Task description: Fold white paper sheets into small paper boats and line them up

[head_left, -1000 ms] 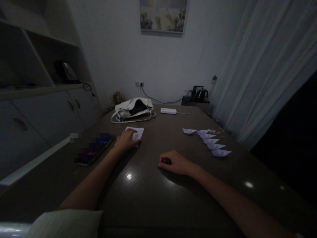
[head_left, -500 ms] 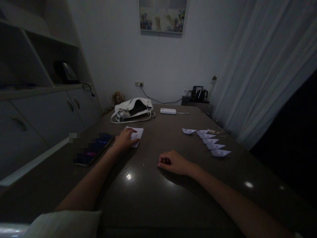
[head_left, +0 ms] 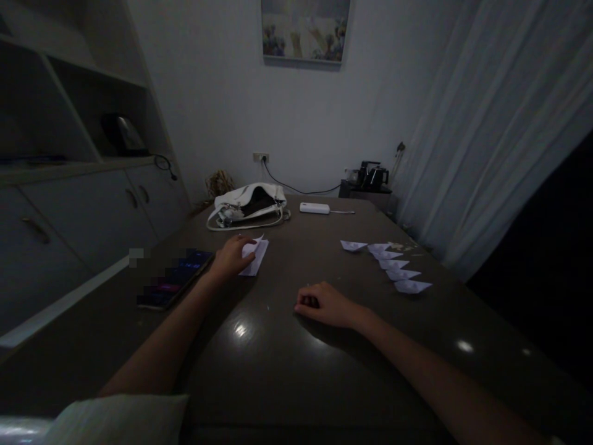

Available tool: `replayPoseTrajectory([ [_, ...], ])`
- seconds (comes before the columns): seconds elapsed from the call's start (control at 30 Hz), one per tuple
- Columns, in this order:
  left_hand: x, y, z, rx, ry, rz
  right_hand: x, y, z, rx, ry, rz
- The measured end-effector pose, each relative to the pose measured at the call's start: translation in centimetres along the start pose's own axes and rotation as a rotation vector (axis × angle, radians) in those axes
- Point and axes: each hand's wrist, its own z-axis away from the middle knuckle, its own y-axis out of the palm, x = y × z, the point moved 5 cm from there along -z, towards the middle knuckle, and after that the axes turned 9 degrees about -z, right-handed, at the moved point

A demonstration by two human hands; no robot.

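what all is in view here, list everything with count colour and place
sheet of paper: 1, white, left of centre, pinched by left hand, near edge lifted
folded paper boats: 6, white, row on right of table
phone: 1, dark, screen lit, left of paper
handbag: 1, white, far end
power bank: 1, white, beside handbag
table: 1, dark brown, glossy
kettle: 1, black, side stand
picture: 1, wall
left hand: on paper
right hand: loosely curled, resting on table

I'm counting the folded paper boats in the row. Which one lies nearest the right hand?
The boat at the near end of the row. It lies closest to the right hand; the others run away toward the far boat.
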Motion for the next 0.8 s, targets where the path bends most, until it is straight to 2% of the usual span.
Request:
replayPoseTrajectory([
  [0.13, -0.3, -0.4, -0.2, -0.045, 0.090, 0.011, -0.1, 0.0, 0.0, 0.000, -0.010, -0.002],
  [0.4, -0.7, -0.9, -0.2, -0.065, 0.111, 0.151, -0.1, 0.1, 0.0, -0.002, -0.002, 0.006],
  [0.63, -0.1, -0.5, -0.5, -0.058, 0.012, 0.211, -0.1, 0.1, 0.0, -0.002, -0.015, 0.002],
  [0.73, -0.6, -0.8, -0.5, -0.031, -0.039, 0.364, -0.3, 0.1, 0.0, -0.012, -0.011, 0.007],
  [0.8, -1.3, -1.0, -0.4, -0.003, -0.069, 0.551, -0.2, 0.1, 0.0, -0.011, -0.005, 0.007],
])
